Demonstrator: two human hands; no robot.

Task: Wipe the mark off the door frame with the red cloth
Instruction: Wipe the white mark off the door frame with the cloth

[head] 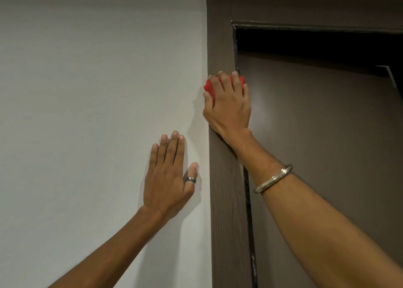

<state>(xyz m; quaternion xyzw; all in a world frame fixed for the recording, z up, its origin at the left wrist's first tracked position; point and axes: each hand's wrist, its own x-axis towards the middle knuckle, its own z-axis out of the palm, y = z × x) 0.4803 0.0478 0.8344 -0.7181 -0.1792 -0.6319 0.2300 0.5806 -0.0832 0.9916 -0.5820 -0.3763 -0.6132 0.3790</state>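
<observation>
My right hand (227,104) presses a red cloth (209,89) flat against the dark brown door frame (220,36), on its left upright a little below the top corner. Only the cloth's left edge and a bit near my little finger show; the rest is under my palm. Any mark on the frame beneath the hand is hidden. My left hand (169,178) lies flat and open on the white wall (87,91), fingers up, just left of the frame and lower than the right hand. It wears a dark ring on the thumb.
The brown door (327,135) stands ajar, with a dark gap (305,41) above it under the frame's top bar. A black seam (248,211) runs down between frame and door. A metal bangle (273,179) sits on my right wrist.
</observation>
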